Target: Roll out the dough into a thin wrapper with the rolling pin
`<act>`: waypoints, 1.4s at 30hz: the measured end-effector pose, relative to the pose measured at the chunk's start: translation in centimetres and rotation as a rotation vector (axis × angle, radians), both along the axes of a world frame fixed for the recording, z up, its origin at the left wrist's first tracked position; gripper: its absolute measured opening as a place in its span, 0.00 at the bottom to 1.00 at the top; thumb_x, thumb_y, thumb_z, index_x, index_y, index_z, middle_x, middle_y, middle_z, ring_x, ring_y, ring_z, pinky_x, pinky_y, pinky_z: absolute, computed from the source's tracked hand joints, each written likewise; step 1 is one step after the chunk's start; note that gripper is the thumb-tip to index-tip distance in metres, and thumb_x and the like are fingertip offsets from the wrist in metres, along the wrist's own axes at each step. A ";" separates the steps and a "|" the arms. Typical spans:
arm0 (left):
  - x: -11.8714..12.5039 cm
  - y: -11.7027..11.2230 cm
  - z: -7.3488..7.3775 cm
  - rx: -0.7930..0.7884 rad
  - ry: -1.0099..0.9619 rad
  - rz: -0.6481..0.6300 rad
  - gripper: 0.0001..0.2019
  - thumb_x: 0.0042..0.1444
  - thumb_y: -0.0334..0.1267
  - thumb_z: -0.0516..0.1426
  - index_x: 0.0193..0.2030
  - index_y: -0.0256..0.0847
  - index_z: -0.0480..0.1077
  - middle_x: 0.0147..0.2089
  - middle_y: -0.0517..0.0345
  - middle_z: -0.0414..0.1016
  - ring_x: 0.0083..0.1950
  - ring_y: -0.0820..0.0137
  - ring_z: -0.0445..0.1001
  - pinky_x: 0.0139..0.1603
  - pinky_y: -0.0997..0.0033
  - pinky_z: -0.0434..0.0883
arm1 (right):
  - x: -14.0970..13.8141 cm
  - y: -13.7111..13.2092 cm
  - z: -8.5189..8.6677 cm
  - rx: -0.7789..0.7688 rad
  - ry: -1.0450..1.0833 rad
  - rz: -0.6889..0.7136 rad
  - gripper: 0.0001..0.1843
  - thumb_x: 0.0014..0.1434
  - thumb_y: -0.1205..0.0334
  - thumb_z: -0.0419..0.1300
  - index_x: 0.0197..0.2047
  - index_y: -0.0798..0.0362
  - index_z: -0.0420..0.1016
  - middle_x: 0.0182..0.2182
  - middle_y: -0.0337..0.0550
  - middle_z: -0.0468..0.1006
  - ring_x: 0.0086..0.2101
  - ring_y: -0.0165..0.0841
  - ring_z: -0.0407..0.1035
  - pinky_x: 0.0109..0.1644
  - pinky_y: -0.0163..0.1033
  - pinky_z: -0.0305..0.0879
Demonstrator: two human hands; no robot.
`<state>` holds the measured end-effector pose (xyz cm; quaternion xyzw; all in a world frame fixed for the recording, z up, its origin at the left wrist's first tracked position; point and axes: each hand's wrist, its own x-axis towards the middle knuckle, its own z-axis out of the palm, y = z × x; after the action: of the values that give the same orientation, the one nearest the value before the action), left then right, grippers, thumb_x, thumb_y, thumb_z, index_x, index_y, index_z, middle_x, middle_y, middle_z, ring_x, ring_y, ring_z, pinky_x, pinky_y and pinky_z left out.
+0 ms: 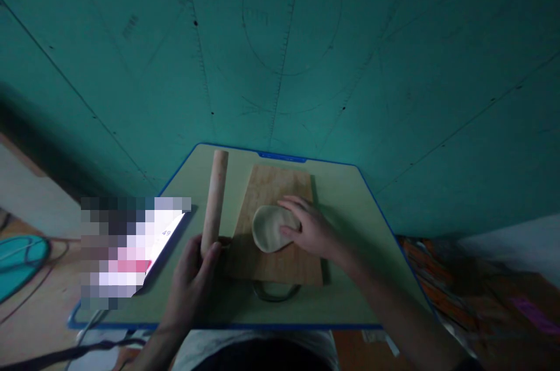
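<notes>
A wooden rolling pin (pixel 215 199) lies lengthwise on a small blue-rimmed table (pixel 350 207), left of a wooden cutting board (pixel 271 184). My left hand (pixel 192 283) is wrapped round the pin's near end. A flattened oval of pale dough (pixel 268 228) rests on the board. My right hand (pixel 308 228) lies on the dough's right side with its fingers stretched out flat over it.
A lit phone or tablet (pixel 161 237), partly blurred out, lies at the table's left. A green cutting mat (pixel 306 38) with printed lines fills the background. A teal object (pixel 20 260) and cables sit on the floor at left. Clutter lies at right.
</notes>
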<state>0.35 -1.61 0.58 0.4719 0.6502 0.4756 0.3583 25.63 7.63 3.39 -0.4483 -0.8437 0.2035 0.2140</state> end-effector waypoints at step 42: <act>0.9 4.8 3.3 0.439 0.994 -0.703 0.12 0.59 0.33 0.59 0.48 0.46 0.78 0.45 0.48 0.81 0.44 0.56 0.78 0.42 0.58 0.73 | 3.2 -3.3 0.7 0.283 0.251 -0.257 0.15 0.70 0.59 0.46 0.50 0.49 0.72 0.49 0.51 0.77 0.53 0.40 0.70 0.60 0.49 0.67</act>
<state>1.25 3.20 3.89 0.8829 0.4328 0.1765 0.0443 28.85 4.32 4.05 -0.4888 -0.7665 0.1082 0.4023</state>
